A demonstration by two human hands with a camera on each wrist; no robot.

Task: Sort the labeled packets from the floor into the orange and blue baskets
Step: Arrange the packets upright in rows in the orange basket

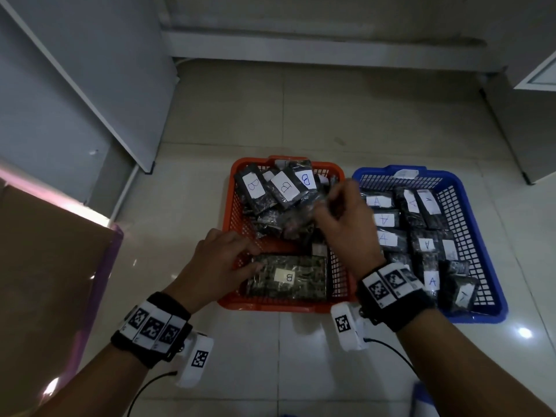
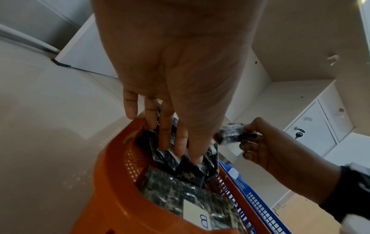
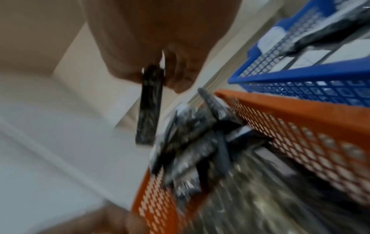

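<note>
We have one small dark packet (image 2: 232,132) pinched in our right hand (image 1: 346,219), above the right middle of the orange basket (image 1: 231,206), just left of the blue basket (image 1: 469,212). In the right wrist view it (image 3: 149,109) hangs from our fingertips with its long axis pointing nearly straight down toward the heap below; its label is not readable in any view, so we cannot tell from the packet itself which basket it belongs in. Packets marked B (image 1: 284,186) fill the orange basket, packets marked A (image 1: 383,219) the blue one. Our guess is that the coming move is a short drop: the orange heap lies directly under the grip, the blue basket only a small shift to the right.

Our right grip is clamped on that packet, thumb and fingers curled round its top end, the wrist raised and bent over the basket. Our left hand (image 1: 224,260) is lower and nearer, fingers fairly straight, resting on the left end of a large flat B packet (image 1: 288,276) at the near end of the orange basket; it presses rather than grasps. Both baskets stand side by side on the tiled floor (image 1: 301,121), with a cardboard box (image 1: 45,251) at the left.
</note>
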